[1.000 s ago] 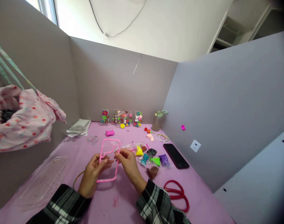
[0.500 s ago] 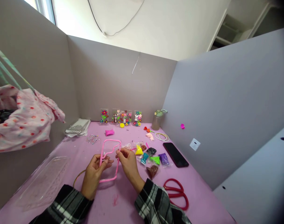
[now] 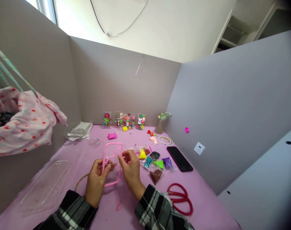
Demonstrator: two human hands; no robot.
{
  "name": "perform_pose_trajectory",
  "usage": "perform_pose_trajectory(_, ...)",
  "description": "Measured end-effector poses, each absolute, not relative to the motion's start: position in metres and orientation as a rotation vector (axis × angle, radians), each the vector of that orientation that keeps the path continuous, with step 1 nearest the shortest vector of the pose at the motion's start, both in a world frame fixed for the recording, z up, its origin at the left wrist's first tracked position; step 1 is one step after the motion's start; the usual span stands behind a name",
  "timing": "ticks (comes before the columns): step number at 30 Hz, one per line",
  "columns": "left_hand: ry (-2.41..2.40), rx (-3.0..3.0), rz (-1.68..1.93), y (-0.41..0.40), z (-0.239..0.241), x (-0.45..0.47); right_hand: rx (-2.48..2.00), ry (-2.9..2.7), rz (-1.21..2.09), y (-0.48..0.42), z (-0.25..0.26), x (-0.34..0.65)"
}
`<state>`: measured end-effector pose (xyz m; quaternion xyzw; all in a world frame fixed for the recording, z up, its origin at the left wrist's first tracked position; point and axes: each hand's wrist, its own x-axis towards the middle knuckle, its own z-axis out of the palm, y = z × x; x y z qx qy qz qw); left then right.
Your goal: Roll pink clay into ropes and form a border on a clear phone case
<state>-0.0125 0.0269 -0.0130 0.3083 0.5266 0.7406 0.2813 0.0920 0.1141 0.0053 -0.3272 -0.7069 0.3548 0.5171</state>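
My left hand point(image 3: 97, 177) grips the left edge of a clear phone case with a pink rim point(image 3: 111, 148), held tilted above the purple table point(image 3: 126, 210). At the case's right edge, my right hand point(image 3: 130, 167) is pinched shut; what its fingertips hold is too small to make out. Small bags of coloured clay point(image 3: 157, 164) lie just right of my right hand.
Red scissors point(image 3: 181, 198) lie near right. A black phone point(image 3: 179, 158), rings, a bottle point(image 3: 161, 123) and decorated cases point(image 3: 123, 121) sit farther back. A clear plastic tray point(image 3: 43, 188) lies at left, a floral bag point(image 3: 23, 123) hangs over the left wall.
Both hands have shifted slightly with the case; my right hand's fingertips have moved a little up along the case's right edge.
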Motion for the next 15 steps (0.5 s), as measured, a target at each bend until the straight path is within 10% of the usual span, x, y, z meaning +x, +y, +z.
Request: perform_pose_trajectory(15,1.429,0.866,1.988,0.0259,-0.0150,-0.0094,-0.849,-1.596,1.007,0.1184,0.0049,0.0895)
